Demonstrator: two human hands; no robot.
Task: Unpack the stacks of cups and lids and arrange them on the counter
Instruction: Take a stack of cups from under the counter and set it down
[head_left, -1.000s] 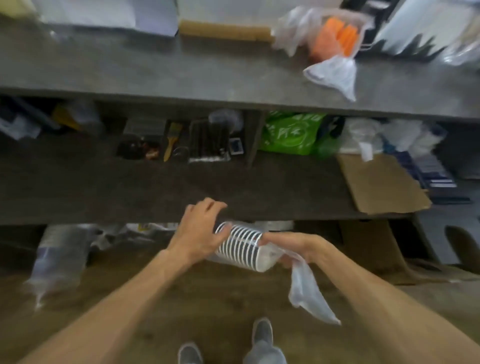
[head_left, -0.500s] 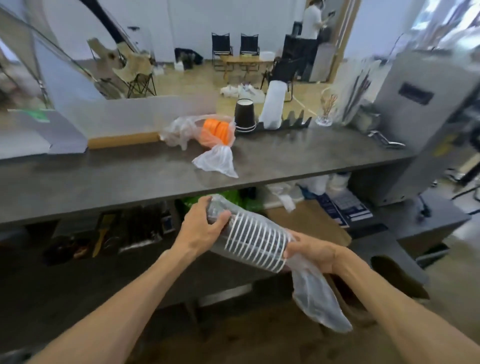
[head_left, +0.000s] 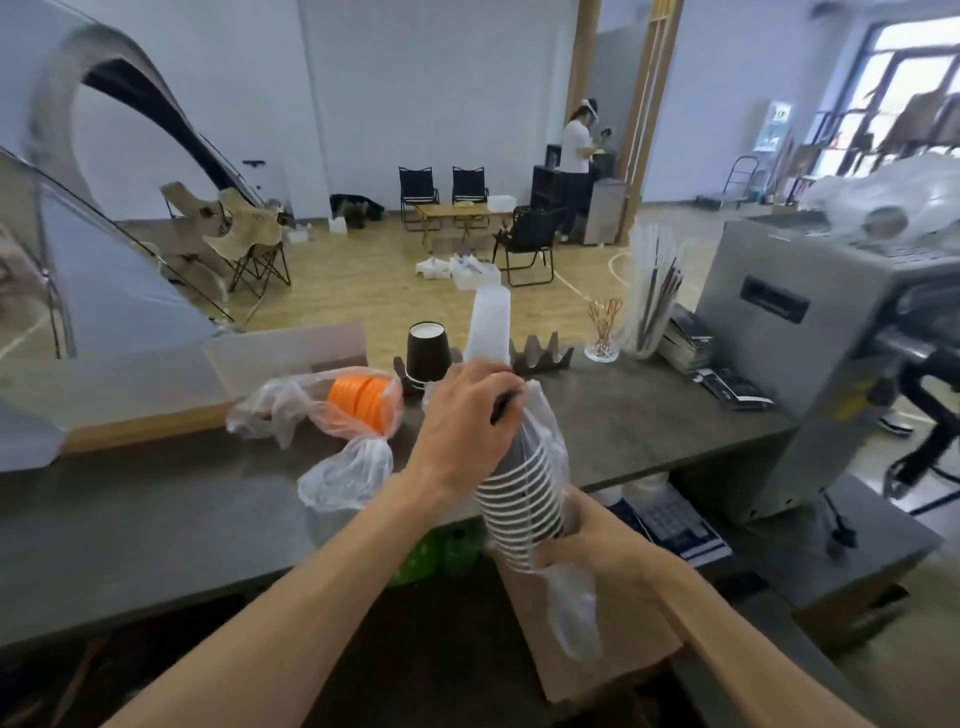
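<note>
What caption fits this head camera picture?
Both hands, left hand and right hand, hold a bagged cup stack over the counter.

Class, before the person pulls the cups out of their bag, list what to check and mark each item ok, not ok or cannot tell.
1. Left hand grips the top of the cup stack: ok.
2. Right hand holds the stack's lower end: ok.
3. Plastic bag opened: cannot tell.
4. Bare counter to set cups on: ok.
5. Bag of orange lids unpacked: not ok.
</note>
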